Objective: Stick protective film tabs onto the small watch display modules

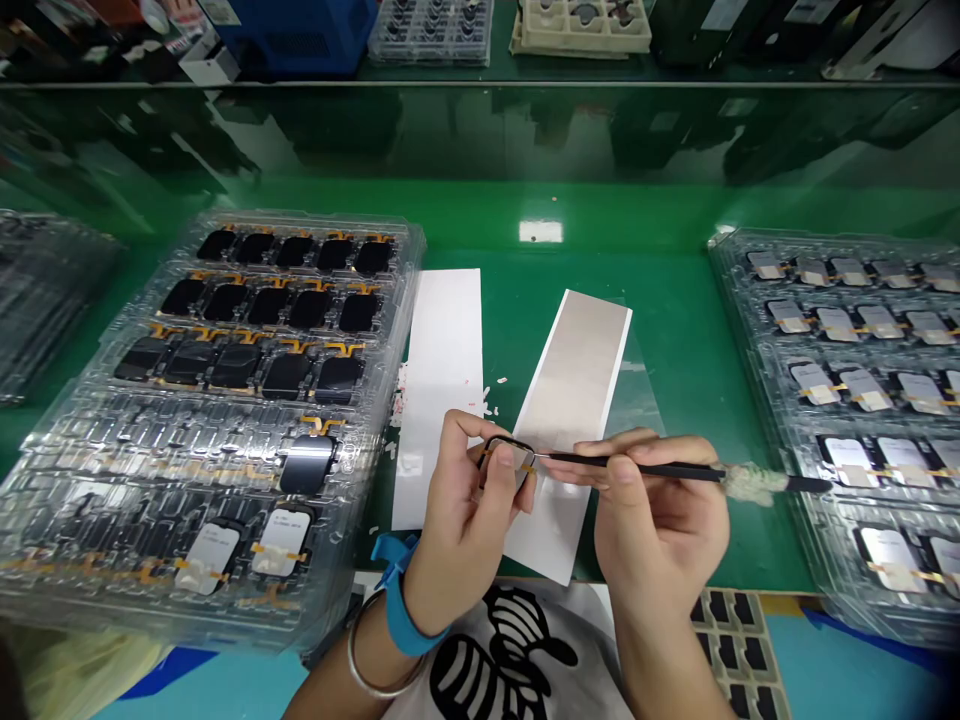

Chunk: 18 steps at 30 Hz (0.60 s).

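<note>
My left hand [472,510] grips a small screen module [519,458] with a dark rim by its edges, between thumb and fingers. Part of the module is hidden behind the thumb. In my right hand [660,520] is a slim black pen-like tool [667,468] with a fine metal tip and a whitish wrap near its rear end. The tip meets the right edge of the module, though I cannot tell whether it presses there. Beneath both hands lies a white-edged strip sheet [581,370] with a greyish-beige face. A plain white sheet [442,350] lies to its left.
A clear tray [390,400] on the left carries rows of black screens and a few white-backed ones. Another clear tray [765,380] on the right holds white-backed modules. Small scraps [491,400] litter the green mat [675,270]. A shelf with a blue box [296,35] spans the back.
</note>
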{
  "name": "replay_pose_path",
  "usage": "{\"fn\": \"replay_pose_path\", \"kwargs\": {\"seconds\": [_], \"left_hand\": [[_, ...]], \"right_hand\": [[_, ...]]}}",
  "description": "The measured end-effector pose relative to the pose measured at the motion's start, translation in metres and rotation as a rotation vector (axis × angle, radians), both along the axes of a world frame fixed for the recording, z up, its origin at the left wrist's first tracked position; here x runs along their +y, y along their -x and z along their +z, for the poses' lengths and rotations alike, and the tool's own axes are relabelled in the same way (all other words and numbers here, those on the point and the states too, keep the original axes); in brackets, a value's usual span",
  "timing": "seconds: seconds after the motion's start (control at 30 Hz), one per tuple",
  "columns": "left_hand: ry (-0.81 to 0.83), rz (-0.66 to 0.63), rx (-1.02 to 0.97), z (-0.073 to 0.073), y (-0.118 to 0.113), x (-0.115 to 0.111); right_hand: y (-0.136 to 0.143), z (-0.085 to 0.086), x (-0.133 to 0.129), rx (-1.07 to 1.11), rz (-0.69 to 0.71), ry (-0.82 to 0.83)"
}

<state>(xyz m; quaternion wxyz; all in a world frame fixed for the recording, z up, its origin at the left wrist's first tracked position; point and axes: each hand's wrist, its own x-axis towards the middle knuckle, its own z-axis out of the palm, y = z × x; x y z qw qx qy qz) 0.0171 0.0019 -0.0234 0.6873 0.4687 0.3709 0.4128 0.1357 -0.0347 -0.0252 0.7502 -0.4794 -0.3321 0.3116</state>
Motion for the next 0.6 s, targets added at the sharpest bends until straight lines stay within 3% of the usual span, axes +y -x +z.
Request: {"fn": "replay_pose_path", "kwargs": {"seconds": [0.4, 0.6], "left_hand": [[0.012, 0.028, 0.093, 0.003, -0.002, 0.002], [0.056, -0.001, 0.069, 0.004, -0.001, 0.002]], "right_hand": [[0.0, 0.003, -0.002, 0.012, -0.083, 0.013], [-0.027, 0.009, -0.015, -0.109, -0.176, 0.11]]}}
